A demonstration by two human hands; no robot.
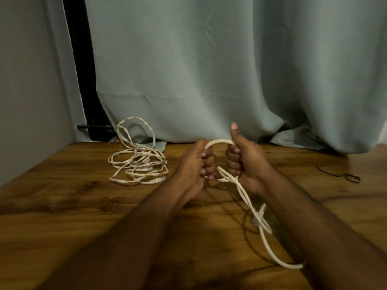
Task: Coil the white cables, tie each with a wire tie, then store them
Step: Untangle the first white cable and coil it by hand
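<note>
Both hands hold one white cable (247, 195) above the middle of the wooden table (62, 206). My left hand (194, 164) grips one side of its coiled loops, fingers curled. My right hand (245, 160) grips the other side, thumb pointing up. A short arc of cable bridges the two fists at the top. The loose tail hangs down and runs under my right forearm, with a plug partway along. A second white cable (138, 162) lies in a loose tangle on the table to the left. A thin black wire tie (343, 175) lies at the far right.
A grey-green curtain (209, 70) hangs along the table's far edge, its hem resting on the wood. A pale wall stands on the left, with a dark gap beside the curtain.
</note>
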